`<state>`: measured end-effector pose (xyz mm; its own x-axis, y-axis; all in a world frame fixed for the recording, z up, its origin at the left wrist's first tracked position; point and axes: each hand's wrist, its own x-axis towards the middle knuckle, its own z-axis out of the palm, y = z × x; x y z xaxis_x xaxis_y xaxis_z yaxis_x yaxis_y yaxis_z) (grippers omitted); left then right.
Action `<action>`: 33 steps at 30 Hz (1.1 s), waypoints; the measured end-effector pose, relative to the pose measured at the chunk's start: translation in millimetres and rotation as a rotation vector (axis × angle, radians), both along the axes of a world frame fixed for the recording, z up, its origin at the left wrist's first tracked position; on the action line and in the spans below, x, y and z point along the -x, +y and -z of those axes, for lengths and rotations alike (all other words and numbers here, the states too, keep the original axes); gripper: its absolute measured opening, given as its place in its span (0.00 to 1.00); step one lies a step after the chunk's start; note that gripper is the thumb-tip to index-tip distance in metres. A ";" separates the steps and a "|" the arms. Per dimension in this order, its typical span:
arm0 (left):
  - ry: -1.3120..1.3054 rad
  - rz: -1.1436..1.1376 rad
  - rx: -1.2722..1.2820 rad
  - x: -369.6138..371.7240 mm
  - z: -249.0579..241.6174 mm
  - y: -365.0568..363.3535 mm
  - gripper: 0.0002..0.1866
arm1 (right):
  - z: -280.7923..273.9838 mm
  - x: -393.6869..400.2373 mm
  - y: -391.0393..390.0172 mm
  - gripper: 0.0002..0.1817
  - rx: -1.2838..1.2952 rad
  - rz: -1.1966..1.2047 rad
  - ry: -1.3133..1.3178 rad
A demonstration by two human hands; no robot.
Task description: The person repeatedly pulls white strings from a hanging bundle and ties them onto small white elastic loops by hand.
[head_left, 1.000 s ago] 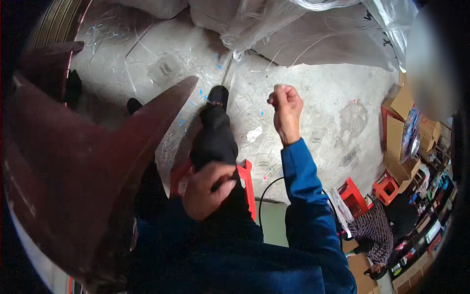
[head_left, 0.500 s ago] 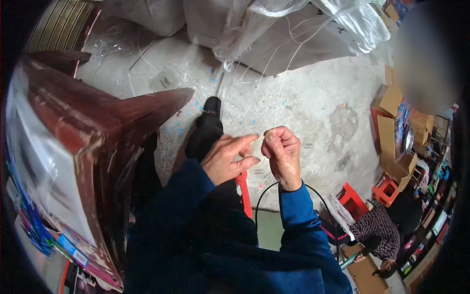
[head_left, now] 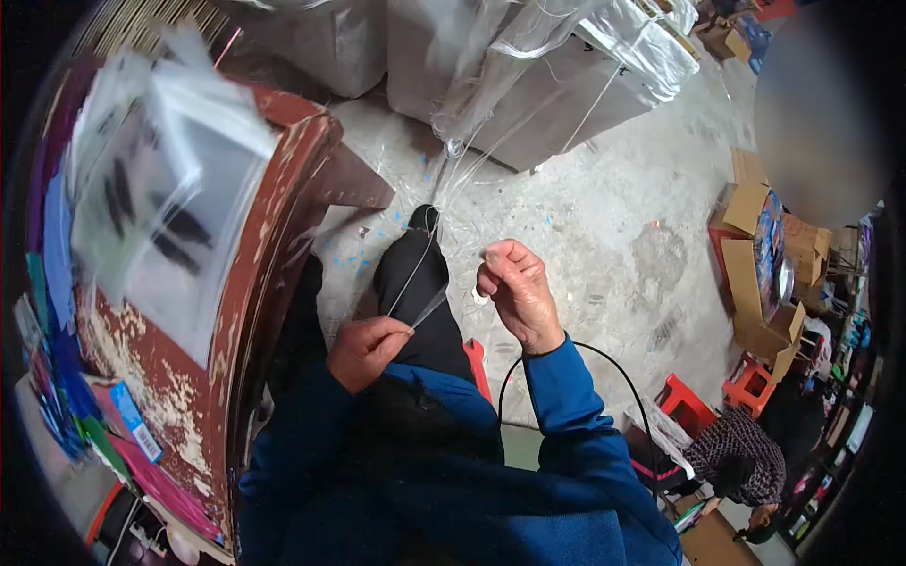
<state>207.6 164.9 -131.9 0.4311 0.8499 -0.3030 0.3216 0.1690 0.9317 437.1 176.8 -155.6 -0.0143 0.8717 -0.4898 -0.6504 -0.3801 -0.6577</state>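
In the head view my left hand (head_left: 366, 351) is closed in front of my lap. A thin, clear plastic string (head_left: 413, 274) runs up from its fingertips toward a tangle of strands, and a translucent strand end slants off to the right. My right hand (head_left: 521, 297) is raised over the floor to the right, thumb pressed against the curled fingers. A small whitish bit shows beside it, and I cannot make out what the pinch holds. Large grey-white sacks (head_left: 434, 75) with loose clear strands hanging from them stand ahead.
At left is a worn red-brown table (head_left: 151, 377) with clear plastic sheets (head_left: 179, 208), blurred, on top. Open cardboard boxes (head_left: 746, 274) and red stools (head_left: 684, 406) stand at right. A person (head_left: 741, 457) bends at lower right. Blue scraps dot the concrete floor.
My left hand has moved down and left, from open fingers to a closed grip on the string. My right hand has shifted slightly left. The view has turned, showing more of the tabletop.
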 end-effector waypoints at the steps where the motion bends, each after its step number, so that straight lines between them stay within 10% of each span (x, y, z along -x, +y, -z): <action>1: -0.001 -0.005 -0.009 5.0 -2.5 -4.8 0.05 | -2.4 1.9 -1.9 0.04 -0.009 -0.005 -0.001; 8: -0.001 -0.126 -0.042 35.6 -1.1 -45.7 0.05 | -20.6 18.6 -15.2 0.15 -0.190 0.018 -0.655; 15: -0.016 -0.126 -0.033 62.5 -1.1 -77.3 0.06 | -71.9 58.7 -17.0 0.19 -0.897 0.075 -1.468; 33: -0.270 -0.384 -0.175 136.1 -83.4 -157.3 0.04 | -91.6 191.5 -90.6 0.16 -1.320 -0.669 -1.115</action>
<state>71.5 7.7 -48.5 0.1205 0.9907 -0.0629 0.0107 0.0620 0.9980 245.6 86.2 -64.0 -0.6633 0.6348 0.3962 0.2628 0.6933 -0.6710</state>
